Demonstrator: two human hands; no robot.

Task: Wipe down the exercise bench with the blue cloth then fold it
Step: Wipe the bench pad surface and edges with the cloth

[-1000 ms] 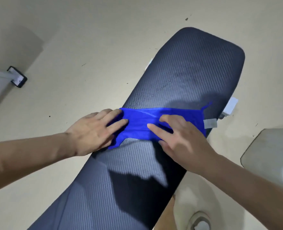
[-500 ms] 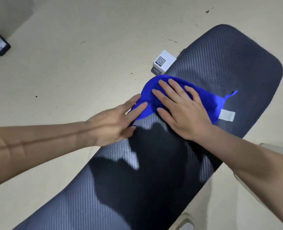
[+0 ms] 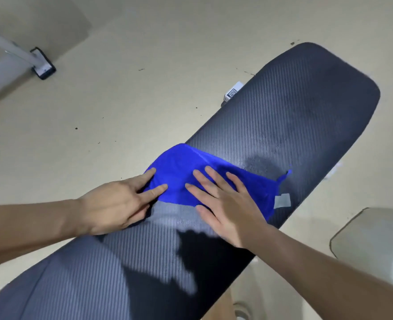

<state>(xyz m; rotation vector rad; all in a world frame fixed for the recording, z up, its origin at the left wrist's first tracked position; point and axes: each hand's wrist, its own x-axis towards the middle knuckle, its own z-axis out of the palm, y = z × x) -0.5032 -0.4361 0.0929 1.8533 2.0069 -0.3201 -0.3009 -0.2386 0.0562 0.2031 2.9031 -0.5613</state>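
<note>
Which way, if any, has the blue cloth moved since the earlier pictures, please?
Yes: the blue cloth slid back along the bench toward its near end, away from the white box.

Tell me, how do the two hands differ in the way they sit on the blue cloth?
The left hand reaches the cloth only with its fingertips, at the cloth's left end; the right hand lies flat over the cloth's middle. The left hand sits at the bench's side edge; the right hand is further in. Both have straight fingers pressing the cloth down.
</note>
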